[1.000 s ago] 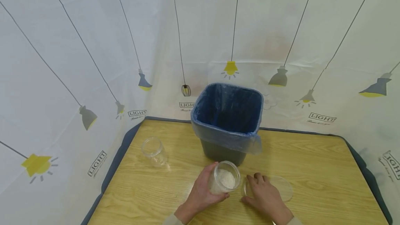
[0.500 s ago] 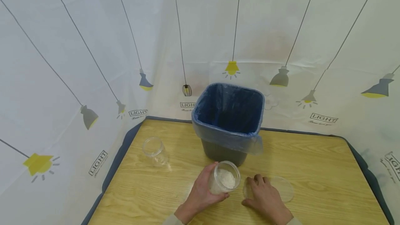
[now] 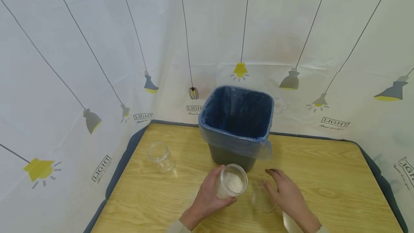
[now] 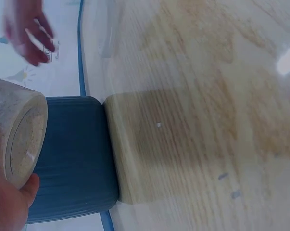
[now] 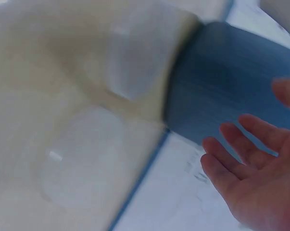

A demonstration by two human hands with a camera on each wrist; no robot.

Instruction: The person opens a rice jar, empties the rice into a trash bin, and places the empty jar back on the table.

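Note:
My left hand [image 3: 207,199] grips a clear jar [image 3: 222,190] of white grains, tilted, its open mouth toward the head camera. The left wrist view shows the jar's base [image 4: 27,142] raised above the table. Just right of the jar, a clear disc-shaped lid [image 3: 263,200] lies flat on the wood. Over its right side hovers my right hand [image 3: 291,199], fingers spread and holding nothing. Two blurred translucent shapes show in the right wrist view, one a rounded disc [image 5: 84,161], the other nearer the bin; the right hand [image 5: 260,168] has its palm turned up there.
A dark bin [image 3: 231,154] with a blue liner [image 3: 239,114] stands behind the jar at the table's [image 3: 330,168] back edge. Another clear jar [image 3: 161,159] is at the back left. Printed lamp-pattern sheets [image 3: 271,21] enclose the table's back and sides.
My right hand has lifted off the discs and moved right and slightly toward the back, its fingers opening out. The left hand and its jar have barely shifted.

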